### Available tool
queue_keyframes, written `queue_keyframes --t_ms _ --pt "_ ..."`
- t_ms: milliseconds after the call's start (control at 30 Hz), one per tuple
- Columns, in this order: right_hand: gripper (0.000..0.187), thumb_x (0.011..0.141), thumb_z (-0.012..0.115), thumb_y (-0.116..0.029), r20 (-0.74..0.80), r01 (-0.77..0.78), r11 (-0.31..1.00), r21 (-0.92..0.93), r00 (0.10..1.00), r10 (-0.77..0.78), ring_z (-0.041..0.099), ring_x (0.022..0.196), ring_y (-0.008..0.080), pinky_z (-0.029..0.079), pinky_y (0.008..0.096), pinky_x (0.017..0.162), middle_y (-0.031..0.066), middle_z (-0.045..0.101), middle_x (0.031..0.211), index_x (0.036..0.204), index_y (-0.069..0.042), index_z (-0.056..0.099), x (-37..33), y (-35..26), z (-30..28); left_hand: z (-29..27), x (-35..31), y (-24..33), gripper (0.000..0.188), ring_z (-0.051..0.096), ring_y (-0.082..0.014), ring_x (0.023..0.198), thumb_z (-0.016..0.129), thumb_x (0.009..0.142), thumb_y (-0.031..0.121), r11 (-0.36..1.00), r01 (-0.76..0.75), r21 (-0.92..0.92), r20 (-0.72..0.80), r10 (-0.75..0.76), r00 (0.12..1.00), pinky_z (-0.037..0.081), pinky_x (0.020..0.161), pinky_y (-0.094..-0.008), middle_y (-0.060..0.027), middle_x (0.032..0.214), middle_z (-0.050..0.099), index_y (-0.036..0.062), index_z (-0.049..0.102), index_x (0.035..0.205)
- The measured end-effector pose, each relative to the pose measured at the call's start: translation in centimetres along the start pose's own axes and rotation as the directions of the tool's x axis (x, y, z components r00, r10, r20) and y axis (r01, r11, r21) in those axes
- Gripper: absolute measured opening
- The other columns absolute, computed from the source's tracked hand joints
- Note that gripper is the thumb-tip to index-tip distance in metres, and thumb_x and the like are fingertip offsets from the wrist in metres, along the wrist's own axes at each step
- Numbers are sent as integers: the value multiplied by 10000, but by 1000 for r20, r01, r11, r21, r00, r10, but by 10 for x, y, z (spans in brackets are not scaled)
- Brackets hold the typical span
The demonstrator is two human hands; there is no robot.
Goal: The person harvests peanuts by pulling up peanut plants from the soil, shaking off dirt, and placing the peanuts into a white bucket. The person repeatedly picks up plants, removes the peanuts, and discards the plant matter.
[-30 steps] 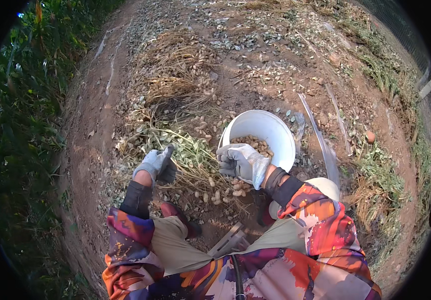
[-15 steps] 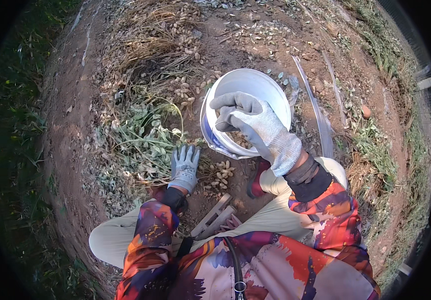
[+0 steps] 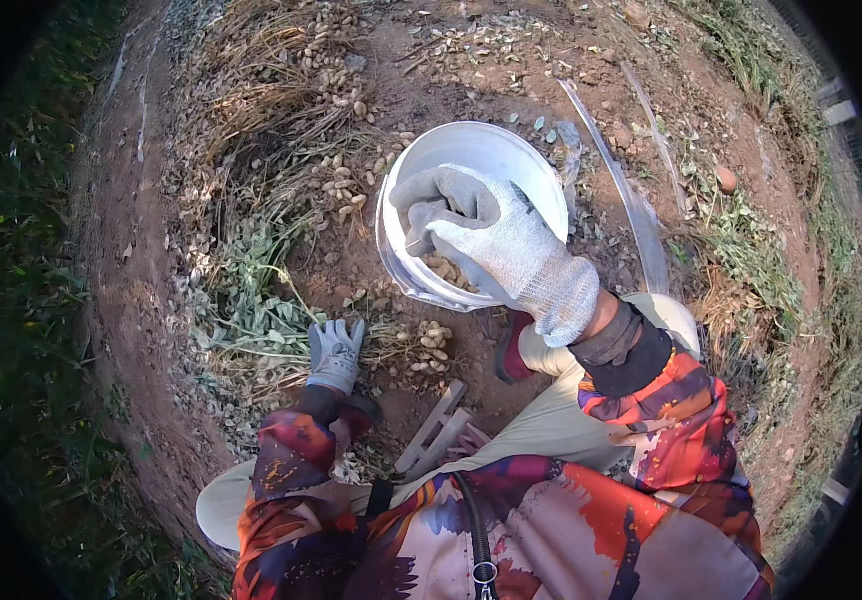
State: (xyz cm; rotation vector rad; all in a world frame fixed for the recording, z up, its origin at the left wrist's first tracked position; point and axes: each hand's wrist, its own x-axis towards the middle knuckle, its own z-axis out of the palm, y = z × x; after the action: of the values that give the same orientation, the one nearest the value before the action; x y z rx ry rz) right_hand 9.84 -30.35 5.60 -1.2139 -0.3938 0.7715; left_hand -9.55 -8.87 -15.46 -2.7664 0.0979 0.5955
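My right hand (image 3: 476, 225), in a grey-white glove, is held over a white bucket (image 3: 481, 145). Its fingers are curled in toward the thumb, and what they hold, if anything, is hidden. Peanuts in the shell (image 3: 451, 272) lie in the bottom of the bucket. On the ground at the left, my gloved left hand (image 3: 335, 355) rests with spread fingers at the edge of green peanut plants (image 3: 251, 300). A small cluster of peanuts (image 3: 434, 343) lies on stems just right of that hand.
Dried peanut plants with pods (image 3: 281, 85) spread up the row beyond. A wooden stool (image 3: 436, 430) stands between my legs. Strips of plastic film (image 3: 621, 190) lie right of the bucket. Green growth (image 3: 26, 300) lines the left edge.
The whole view has shifted slightly. My right hand stays curled over the bucket and sits a little lower over it. My left hand remains spread by the plants.
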Motion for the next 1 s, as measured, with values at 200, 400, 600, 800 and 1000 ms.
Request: queue_keyframes --t_ms 200,400,600,800,1000 --pt "323 820 613 -255 210 269 751 -603 962 -176 558 700 150 453 280 650 79 593 847 985 15 544 4 3 -2 -116 -39 -94 300 507 -243 922 559 708 131 999 -2 39 -504 22 864 311 905 -523 -52 888 533 138 584 1007" --pt "712 738 596 -545 466 417 530 -738 884 -47 488 1056 346 388 405 899 216 530 1088 1169 12 490 3 -5 31 -220 -62 -114 354 482 -232 1066 628 652 129 975 108 195 -843 111 526 286 945 -551 -27 1029 477 197 584 996" --pt "778 710 707 -404 233 316 728 -609 948 -216 427 1173 292 339 369 977 223 424 1263 1264 34 382 13 -3 50 -284 -43 -108 411 401 -241 1190 531 769 94 944 306 127 -906 -16 423 246 1019 -506 -37 1274 428 250 554 1149" --pt "471 803 616 -110 1 -71 974 217 997 73 506 1025 100 409 215 868 63 554 1048 1203 55 429 24 0 28 -285 -36 -108 351 338 -309 1219 454 883 226 942 335 30 -990 -19 142 261 1018 -494 -119 1320 327 162 514 1222" --pt "367 810 576 -46 -13 57 961 269 998 -56 539 959 93 417 214 858 29 588 1013 1157 21 479 39 10 36 -255 -42 -107 398 555 -165 938 619 827 190 6 -487 -873 -259 -853 453 483 776 -304 -67 1016 519 28 443 1144"
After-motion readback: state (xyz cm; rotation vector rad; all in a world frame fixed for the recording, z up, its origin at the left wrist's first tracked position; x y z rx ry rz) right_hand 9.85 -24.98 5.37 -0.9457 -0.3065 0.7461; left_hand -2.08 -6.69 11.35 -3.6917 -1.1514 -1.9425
